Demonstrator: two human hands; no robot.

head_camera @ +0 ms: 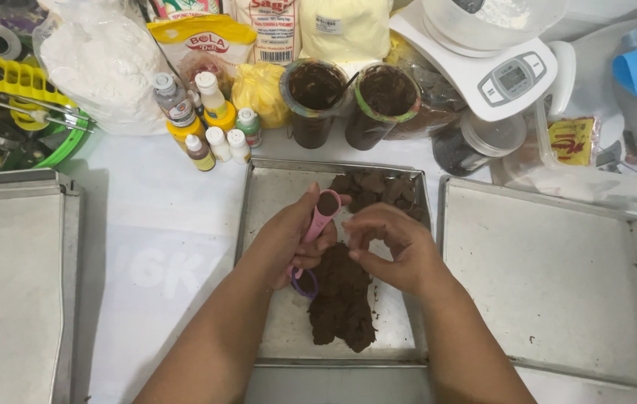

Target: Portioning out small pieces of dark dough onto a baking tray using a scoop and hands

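Left hand closed around the handle of a pink measuring spoon, thumb and fingers pinching it, bowl turned upward and packed level with brown dough. Held over the middle tray, probably so that crumbs dropped back into the metal and not onto the table. Right hand loosely curled just beside the spoon's bowl, fingertips bent inward, apparently gripping nothing; whether touching the dough in the spoon, hard to tell. Poised there, by the look of it, for pressing or levelling the portion.

Large lump of dark dough lying in the tray directly under both hands, kept close for scooping. Small shaped brown pieces gathered in the tray's far right corner, apart from the lump. A purple ring hanging at the spoon's handle end, below the left hand.

Empty-looking trays set to either side. Along the far edge of the table: small bottles of colouring, two cups smeared brown inside, bags of powder, a white kitchen scale with a bowl on it.
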